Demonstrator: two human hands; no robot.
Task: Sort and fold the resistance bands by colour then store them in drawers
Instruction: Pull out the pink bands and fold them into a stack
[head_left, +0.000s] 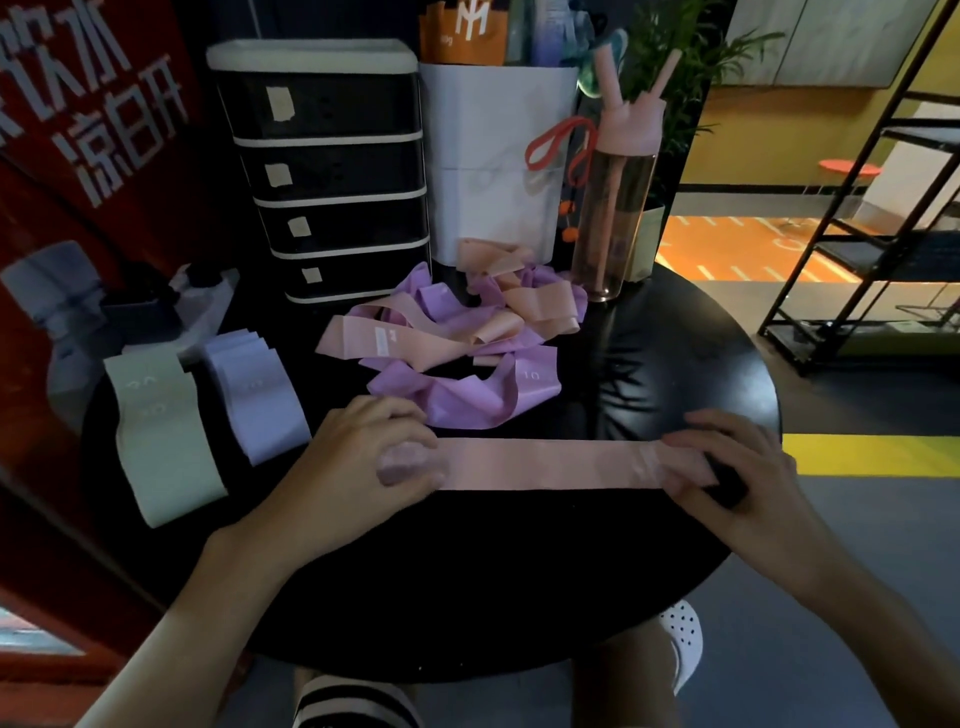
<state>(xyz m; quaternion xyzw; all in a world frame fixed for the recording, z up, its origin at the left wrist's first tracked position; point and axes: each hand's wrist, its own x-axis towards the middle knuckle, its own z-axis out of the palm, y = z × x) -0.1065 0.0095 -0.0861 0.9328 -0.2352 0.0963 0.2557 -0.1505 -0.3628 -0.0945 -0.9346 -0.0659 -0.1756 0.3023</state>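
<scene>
Nearest me, well in front of the drawer unit, the pink band lies flat on the table with its long axis side to side. My left hand has its fingers curled down on the band's left end, and my right hand has its fingers closed over the right end, thumb partly hidden. It looks thin, light, floppy and likely stretchy, so I'd hold it at the ends and fold end to end. Farther back, the green stack and lavender stack sit front-left of the drawer unit, and the tangled purple-and-peach pile is just in front of it.
</scene>
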